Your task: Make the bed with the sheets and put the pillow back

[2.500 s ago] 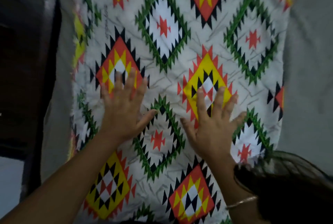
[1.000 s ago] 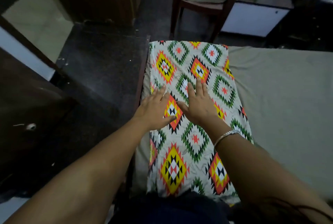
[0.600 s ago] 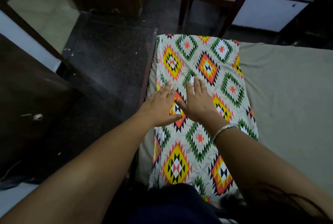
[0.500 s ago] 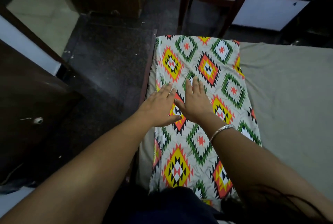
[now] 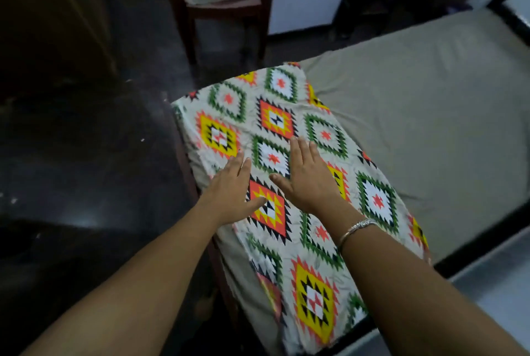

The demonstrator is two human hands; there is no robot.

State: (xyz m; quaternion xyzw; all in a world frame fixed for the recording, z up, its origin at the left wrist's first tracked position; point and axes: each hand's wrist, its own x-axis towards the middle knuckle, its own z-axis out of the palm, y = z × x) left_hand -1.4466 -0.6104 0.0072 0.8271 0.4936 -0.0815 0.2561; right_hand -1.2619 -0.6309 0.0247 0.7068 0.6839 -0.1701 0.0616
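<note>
So this looks like the tail end of the job to me. The grey sheet (image 5: 430, 114) is already spread pretty smooth over the bed (image 5: 476, 244), and the patterned pillow (image 5: 275, 120) is sitting on top of it, right at one end of the mattress.

Both hands are pressed flat on the pillow's middle. The left hand (image 5: 229, 195) and right hand (image 5: 309, 180) are side by side, fingers straight and together, palms down. Neither one is gripping anything, it's just a pat/smooth move.

Orientation: the pillow lies flat, with its long axis running across the bed's width, along the end edge. In the head view that goes from far-left by the wooden chair (image 5: 229, 8) down to the near-right. The outer long side sits just about at the mattress edge.

Next move, I'd guess: sweep the palms outward toward the two short ends to flatten the cover, then maybe nudge it inward a touch. Light pressure only, because the sheet underneath could bunch up if the pillow gets dragged.
</note>
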